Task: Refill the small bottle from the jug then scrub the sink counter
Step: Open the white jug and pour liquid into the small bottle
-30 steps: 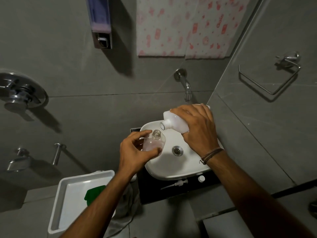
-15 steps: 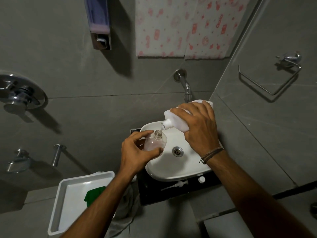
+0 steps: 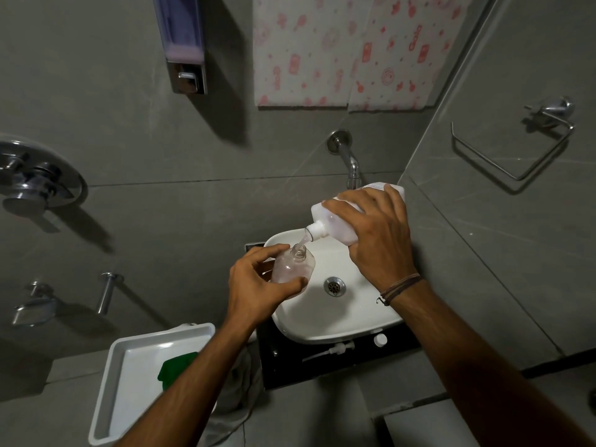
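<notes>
Now, pouring: pale pink liquid is seen running from the jug's spout into the small bottle's open neck.
Left hand: wrapped around the small bottle, thumb across its lower front, fingers curled behind; the bottle is held upright over the left part of the sink.
Right hand: clamped over the top of the jug, which is tipped spout-down to the left, just above the bottle's mouth.
Jug against bottle: spout and neck are kept near, not touching.
Counter: a loose pump head and a small white cap are laid on the black surface in front of the basin.
Tray: a green cloth is seen inside, partly hidden by the left forearm.
</notes>
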### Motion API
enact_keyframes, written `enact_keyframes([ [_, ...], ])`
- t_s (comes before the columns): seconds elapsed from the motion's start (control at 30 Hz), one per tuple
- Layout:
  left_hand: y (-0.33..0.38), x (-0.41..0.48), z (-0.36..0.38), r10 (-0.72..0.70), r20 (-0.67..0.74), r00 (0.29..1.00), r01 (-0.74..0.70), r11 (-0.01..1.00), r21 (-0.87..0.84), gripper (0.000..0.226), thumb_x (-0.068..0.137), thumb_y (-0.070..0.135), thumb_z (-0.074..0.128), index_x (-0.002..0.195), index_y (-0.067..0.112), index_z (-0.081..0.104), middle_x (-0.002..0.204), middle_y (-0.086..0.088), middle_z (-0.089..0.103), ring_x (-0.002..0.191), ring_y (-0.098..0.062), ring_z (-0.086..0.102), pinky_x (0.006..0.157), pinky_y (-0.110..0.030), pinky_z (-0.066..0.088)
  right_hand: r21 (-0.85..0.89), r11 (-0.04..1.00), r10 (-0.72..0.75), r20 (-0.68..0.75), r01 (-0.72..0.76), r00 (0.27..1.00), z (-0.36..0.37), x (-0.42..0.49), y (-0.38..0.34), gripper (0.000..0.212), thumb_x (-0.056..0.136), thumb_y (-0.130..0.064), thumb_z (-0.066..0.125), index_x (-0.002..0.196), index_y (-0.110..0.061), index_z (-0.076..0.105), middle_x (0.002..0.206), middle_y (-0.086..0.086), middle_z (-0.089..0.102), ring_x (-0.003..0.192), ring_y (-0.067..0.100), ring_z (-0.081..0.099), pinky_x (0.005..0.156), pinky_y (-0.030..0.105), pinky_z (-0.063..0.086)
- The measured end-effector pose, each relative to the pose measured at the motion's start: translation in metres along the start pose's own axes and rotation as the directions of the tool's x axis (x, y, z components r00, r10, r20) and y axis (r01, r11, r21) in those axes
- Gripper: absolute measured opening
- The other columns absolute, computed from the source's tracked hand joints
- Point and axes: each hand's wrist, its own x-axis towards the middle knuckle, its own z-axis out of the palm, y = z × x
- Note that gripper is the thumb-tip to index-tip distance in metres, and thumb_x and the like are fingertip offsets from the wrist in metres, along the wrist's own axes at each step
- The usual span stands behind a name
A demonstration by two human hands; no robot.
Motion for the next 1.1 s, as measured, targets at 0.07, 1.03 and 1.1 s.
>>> enact_keyframes([
  [0.07, -0.0008, 0.0016, 0.0000, 0.005, 0.003, 1.000, -0.005, 1.000, 0.009, 0.071, 0.047, 0.038, 0.096, 0.116, 0.029, 0.079, 0.116, 0.013, 0.075, 0.101, -0.006, 0.075, 0.078, -0.018, 0.062, -0.001, 1.000, -0.004, -0.014, 0.004, 1.000, 0.0013, 0.0012, 0.0025, 0.056, 0.077, -0.008, 0.076, 0.126, -0.034, 0.067, 0.126, -0.004, 0.066, 0.118, 0.028, 0.058, 0.110, 0.055, 0.036],
  [1.03, -0.0022, 0.0051, -0.0022, -0.004, -0.010, 1.000, 0.004, 1.000, 0.006, 0.071, 0.046, 0.036, 0.095, 0.115, 0.025, 0.081, 0.112, 0.017, 0.076, 0.094, 0.001, 0.075, 0.073, -0.011, 0.058, -0.042, 0.999, -0.021, -0.019, 0.020, 1.000, -0.0056, 0.0084, 0.0068, 0.058, 0.075, -0.004, 0.075, 0.127, -0.029, 0.068, 0.128, 0.002, 0.067, 0.121, 0.032, 0.058, 0.114, 0.059, 0.031],
  [1.1, -0.0034, 0.0059, -0.0022, -0.006, -0.013, 1.000, 0.006, 1.000, 0.011, 0.068, 0.048, 0.028, 0.098, 0.115, 0.025, 0.081, 0.112, 0.015, 0.076, 0.094, 0.002, 0.075, 0.073, -0.012, 0.058, -0.042, 0.999, -0.026, -0.017, 0.025, 1.000, -0.0054, 0.0089, 0.0071, 0.057, 0.076, -0.005, 0.076, 0.127, -0.027, 0.068, 0.129, 0.004, 0.067, 0.122, 0.034, 0.058, 0.113, 0.061, 0.032],
])
